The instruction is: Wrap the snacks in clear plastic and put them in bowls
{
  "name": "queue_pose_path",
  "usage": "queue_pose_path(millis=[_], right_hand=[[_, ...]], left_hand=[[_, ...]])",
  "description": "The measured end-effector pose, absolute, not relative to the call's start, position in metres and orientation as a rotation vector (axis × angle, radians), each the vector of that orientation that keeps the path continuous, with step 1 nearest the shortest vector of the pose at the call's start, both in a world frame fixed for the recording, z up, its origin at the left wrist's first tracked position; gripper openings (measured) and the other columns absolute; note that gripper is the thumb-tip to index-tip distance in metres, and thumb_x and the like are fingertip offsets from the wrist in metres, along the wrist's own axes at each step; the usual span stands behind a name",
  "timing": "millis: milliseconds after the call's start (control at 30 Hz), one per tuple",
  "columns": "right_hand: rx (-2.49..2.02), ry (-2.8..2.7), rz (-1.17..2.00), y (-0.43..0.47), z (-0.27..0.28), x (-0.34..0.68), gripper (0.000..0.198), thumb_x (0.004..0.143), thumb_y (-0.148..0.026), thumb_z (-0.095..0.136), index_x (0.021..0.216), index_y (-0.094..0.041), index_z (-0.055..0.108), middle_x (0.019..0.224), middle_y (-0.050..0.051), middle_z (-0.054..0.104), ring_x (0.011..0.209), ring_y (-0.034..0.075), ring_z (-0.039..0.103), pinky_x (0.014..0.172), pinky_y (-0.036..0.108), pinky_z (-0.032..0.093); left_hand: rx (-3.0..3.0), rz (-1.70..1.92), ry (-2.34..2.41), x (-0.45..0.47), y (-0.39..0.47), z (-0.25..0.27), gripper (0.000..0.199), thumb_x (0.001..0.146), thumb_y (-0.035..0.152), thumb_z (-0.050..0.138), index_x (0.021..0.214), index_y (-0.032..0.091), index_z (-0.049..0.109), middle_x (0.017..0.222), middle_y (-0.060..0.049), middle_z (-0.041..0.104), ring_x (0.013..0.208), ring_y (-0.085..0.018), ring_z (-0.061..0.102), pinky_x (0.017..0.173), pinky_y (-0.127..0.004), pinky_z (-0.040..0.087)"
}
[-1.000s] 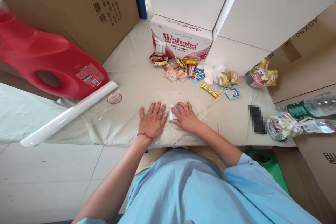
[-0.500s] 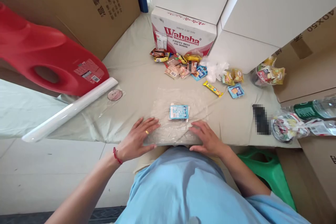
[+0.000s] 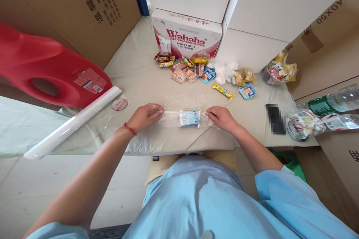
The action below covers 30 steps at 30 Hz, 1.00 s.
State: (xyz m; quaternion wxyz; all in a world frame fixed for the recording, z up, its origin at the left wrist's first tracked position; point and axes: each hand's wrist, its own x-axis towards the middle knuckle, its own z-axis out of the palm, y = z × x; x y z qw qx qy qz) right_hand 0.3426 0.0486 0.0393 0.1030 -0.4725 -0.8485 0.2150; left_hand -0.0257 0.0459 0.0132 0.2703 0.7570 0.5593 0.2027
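Observation:
A small light-blue snack packet lies on the cloth-covered table, with clear plastic wrap partly over it. My left hand pinches the wrap's edge to the left of the packet. On the other side, my right hand has its thumb and fingers closed on the wrap's right edge. The folded edge stretches between both hands, across the upper part of the packet. More of the thin film lies flat on the cloth behind it.
A roll of plastic film lies at the left beside a red jug and a round pinkish disc. Several snack packets sit before the Wahaha box. At right are a blurred black object and plastic bottles.
Both hands have moved forward from the table's front edge and closed on the wrap. Its front part has been lifted and folded over the blue packet.

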Motion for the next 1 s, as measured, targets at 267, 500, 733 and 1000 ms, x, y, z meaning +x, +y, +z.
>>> queue_pose_path(millis=[267,500,733,1000], right_hand=[[-1.947,-2.523,0.375,0.074,0.046,0.343,0.028,0.102,-0.031,0.050,0.119,-0.020,0.070,0.115,0.012,0.072,0.104,0.026,0.065,0.077,0.031,0.047],[-1.549,-2.666,0.305,0.121,0.061,0.305,0.035,0.103,-0.027,0.053,0.133,-0.014,0.065,0.131,0.016,0.065,0.123,0.029,0.055,0.104,0.038,0.043],[-1.569,-2.813,0.512,0.154,0.034,0.242,0.061,0.092,-0.032,0.073,0.146,-0.008,0.056,0.131,0.019,0.069,0.115,0.028,0.062,0.095,0.033,0.046],[-1.177,-2.921,0.582,0.110,0.065,0.267,0.031,0.102,-0.029,0.057,0.127,-0.020,0.074,0.105,0.007,0.077,0.096,0.020,0.068,0.082,0.027,0.043]], left_hand=[[1.947,1.109,2.127,-0.029,0.035,0.033,0.040,0.098,0.043,0.049,0.118,0.014,0.069,0.133,-0.015,0.063,0.130,-0.033,0.052,0.117,-0.061,0.037],[2.302,1.126,1.749,0.063,-0.039,0.045,0.034,0.095,0.019,0.049,0.118,0.026,0.073,0.115,-0.007,0.076,0.109,-0.025,0.068,0.096,-0.044,0.050],[2.221,0.533,1.784,0.112,-0.014,-0.008,0.045,0.099,0.018,0.043,0.136,0.024,0.067,0.145,-0.008,0.066,0.132,-0.031,0.058,0.100,-0.049,0.044],[2.230,0.542,1.795,0.110,-0.021,-0.011,0.044,0.102,0.021,0.042,0.140,0.028,0.065,0.148,-0.007,0.063,0.136,-0.031,0.055,0.101,-0.050,0.043]])
